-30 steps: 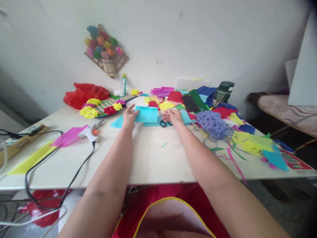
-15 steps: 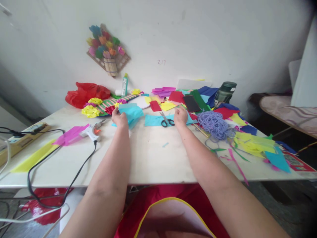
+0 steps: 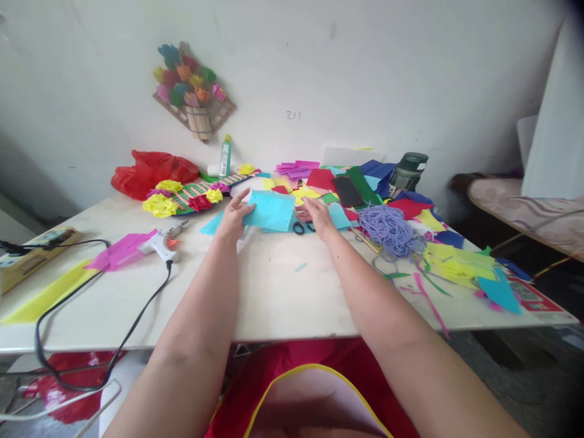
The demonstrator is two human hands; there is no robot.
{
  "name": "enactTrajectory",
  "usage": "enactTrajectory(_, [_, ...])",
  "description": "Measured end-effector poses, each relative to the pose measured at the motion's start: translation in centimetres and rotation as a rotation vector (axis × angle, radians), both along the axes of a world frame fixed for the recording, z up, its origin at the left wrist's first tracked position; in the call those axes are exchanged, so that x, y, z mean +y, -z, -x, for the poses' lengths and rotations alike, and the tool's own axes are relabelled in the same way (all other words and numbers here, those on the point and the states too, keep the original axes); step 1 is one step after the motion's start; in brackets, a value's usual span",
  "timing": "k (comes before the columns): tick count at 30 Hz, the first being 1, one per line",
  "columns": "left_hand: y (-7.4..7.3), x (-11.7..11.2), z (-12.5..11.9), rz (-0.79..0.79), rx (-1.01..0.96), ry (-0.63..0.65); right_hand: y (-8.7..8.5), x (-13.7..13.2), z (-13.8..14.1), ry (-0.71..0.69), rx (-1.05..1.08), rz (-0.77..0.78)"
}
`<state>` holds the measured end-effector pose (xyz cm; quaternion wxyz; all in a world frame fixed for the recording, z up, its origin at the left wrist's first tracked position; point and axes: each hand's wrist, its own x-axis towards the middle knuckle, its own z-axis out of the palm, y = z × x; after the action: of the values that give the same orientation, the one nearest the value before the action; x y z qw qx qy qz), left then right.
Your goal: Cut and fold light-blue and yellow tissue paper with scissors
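Observation:
My left hand (image 3: 233,216) grips the left edge of a light blue sheet of crepe paper (image 3: 270,210), thumb on the front side. The sheet is held up above the table, fairly flat. At its right edge is my right hand (image 3: 316,216), fingers stretched toward the paper and apart; whether they touch it is hard to see. Below my right hand lie scissors with black handles (image 3: 298,228), their blades hidden by the sheet. More light blue paper (image 3: 338,215) lies on the table behind them.
A white glue gun (image 3: 159,245) with a black cord lies left, beside pink paper (image 3: 122,250) and a power strip (image 3: 39,255). Purple yarn (image 3: 390,228) and yellow paper (image 3: 456,263) lie right. A green panel with paper flowers (image 3: 189,196) is at the back left.
My left hand has moved slightly right, and the light blue sheet is now spread between both hands. My right hand has shifted left and its fingers have opened. The sheet now covers the scissor blades.

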<state>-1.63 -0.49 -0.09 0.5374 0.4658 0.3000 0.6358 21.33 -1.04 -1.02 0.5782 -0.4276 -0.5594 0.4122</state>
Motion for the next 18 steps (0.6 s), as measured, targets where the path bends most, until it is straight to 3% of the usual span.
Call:
enactTrajectory(3, [-0.2, -0.5, -0.4, -0.016, 0.046, 0.111, -0.2, -0.5, 0.2, -0.178, 0.063, 0.053])
enactTrajectory(6, [-0.2, -0.8, -0.7, 0.010, 0.094, 0.167, -0.2, -0.7, 0.7, -0.179, 0.030, 0.023])
enactTrajectory(18, [0.4, -0.5, -0.6, 0.081, 0.154, 0.168, -0.2, -0.9, 0.9, -0.199, 0.029, 0.032])
